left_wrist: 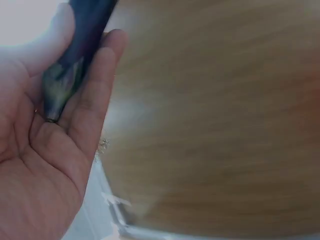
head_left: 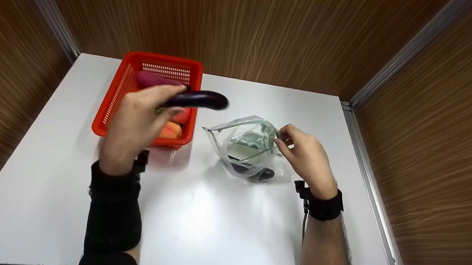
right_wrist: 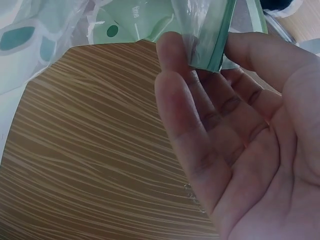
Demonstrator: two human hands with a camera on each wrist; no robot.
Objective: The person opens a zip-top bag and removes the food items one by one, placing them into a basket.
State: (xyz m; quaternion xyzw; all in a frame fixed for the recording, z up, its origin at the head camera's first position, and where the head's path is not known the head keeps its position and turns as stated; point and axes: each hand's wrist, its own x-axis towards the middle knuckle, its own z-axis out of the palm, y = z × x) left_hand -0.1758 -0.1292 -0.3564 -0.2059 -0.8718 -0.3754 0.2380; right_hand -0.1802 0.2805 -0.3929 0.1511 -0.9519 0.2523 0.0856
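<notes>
My left hand grips a dark purple eggplant by its stem end, held up over the right side of the red basket. In the left wrist view the green stem end points into the palm, between thumb and fingers. My right hand pinches the edge of a clear zip bag with green print. The green zip strip shows between thumb and fingers in the right wrist view. Low in the bag, seen through the plastic, lies another dark eggplant.
Inside the basket are a purple-red long vegetable, a red round item and an orange-yellow one, partly hidden by my left hand. Wood-grain panels wall the white table at the back and sides.
</notes>
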